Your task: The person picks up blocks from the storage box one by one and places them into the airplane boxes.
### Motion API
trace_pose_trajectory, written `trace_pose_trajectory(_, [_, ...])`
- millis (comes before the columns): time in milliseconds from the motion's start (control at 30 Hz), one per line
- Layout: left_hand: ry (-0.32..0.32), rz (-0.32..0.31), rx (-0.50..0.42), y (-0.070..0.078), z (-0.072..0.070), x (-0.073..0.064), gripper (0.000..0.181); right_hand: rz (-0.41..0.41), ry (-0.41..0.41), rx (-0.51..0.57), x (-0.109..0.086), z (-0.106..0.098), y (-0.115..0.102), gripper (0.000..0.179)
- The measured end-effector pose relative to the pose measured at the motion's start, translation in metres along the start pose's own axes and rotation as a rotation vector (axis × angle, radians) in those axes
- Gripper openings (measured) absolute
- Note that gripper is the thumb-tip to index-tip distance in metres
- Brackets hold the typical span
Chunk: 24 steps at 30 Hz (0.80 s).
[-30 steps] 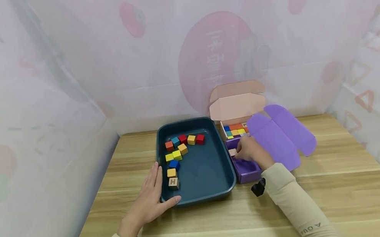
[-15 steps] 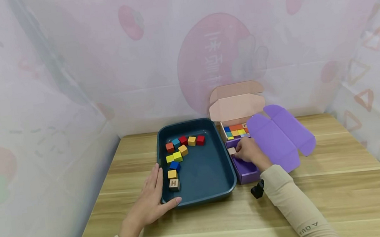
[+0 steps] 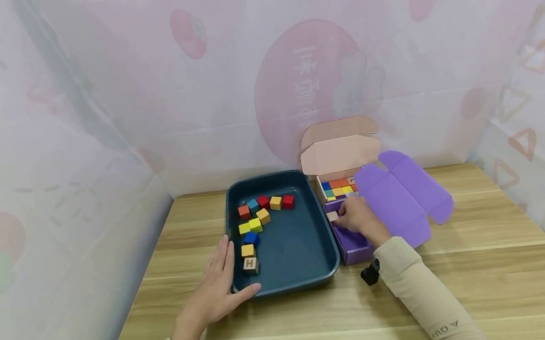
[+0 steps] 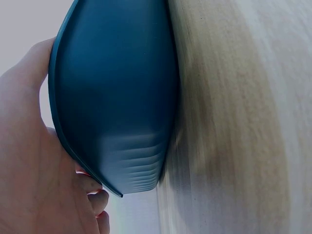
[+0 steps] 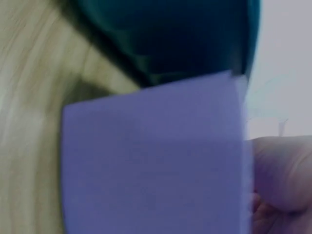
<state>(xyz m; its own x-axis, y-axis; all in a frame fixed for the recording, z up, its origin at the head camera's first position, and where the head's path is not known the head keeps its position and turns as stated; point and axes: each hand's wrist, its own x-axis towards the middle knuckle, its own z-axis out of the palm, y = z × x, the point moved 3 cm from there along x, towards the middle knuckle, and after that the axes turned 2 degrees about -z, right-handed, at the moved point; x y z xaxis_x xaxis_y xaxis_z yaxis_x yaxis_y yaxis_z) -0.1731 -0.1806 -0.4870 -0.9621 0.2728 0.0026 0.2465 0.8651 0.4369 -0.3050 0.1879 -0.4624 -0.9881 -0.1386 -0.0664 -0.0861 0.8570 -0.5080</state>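
Note:
A dark teal tray lies on the table with several coloured cubes in it. Among them are a wooden cube marked H, a blue cube and a red cube. My left hand rests along the tray's near left corner, fingers straight, thumb spread over the front rim. To the tray's right, my right hand reaches down into an opened purple box. Its fingertips pinch a pale wooden block at the box's left wall. The box wall hides those fingertips in the right wrist view.
Behind the purple box stands a pale pink box, lid raised, packed with coloured cubes. The purple lid is folded out to the right. A printed curtain encloses the wooden table.
The pale block has shifted slightly toward the purple box's left wall with my right fingertips. My left hand stays at the tray's corner.

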Motion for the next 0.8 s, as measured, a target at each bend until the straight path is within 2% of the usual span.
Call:
trace_pose_trajectory(133, [-0.001, -0.006, -0.009, 0.000, 0.001, 0.000, 0.119, -0.028, 0.026, -0.022, -0.005, -0.011, -0.016, 0.018])
trace_pose_trajectory(300, [-0.002, -0.012, -0.021, -0.001, 0.001, 0.000, 0.118, -0.151, 0.119, -0.074, -0.008, -0.030, -0.045, 0.016])
trace_pose_trajectory(433, [-0.007, -0.016, -0.012, 0.000, -0.002, 0.002, 0.119, -0.249, 0.133, -0.069, -0.007, -0.042, -0.069, 0.017])
trace_pose_trajectory(567, [-0.010, -0.017, -0.004, 0.001, -0.003, 0.002, 0.119, -0.275, 0.062, -0.027, 0.000, -0.043, -0.090, 0.028])
trace_pose_trajectory(700, [0.000, -0.012, 0.002, 0.000, -0.002, 0.001, 0.119, -0.267, -0.041, 0.036, 0.010, -0.033, -0.105, 0.032])
trace_pose_trajectory(800, [-0.001, -0.014, 0.003, 0.000, -0.001, 0.001, 0.119, -0.331, -0.093, 0.045, 0.020, -0.021, -0.113, 0.032])
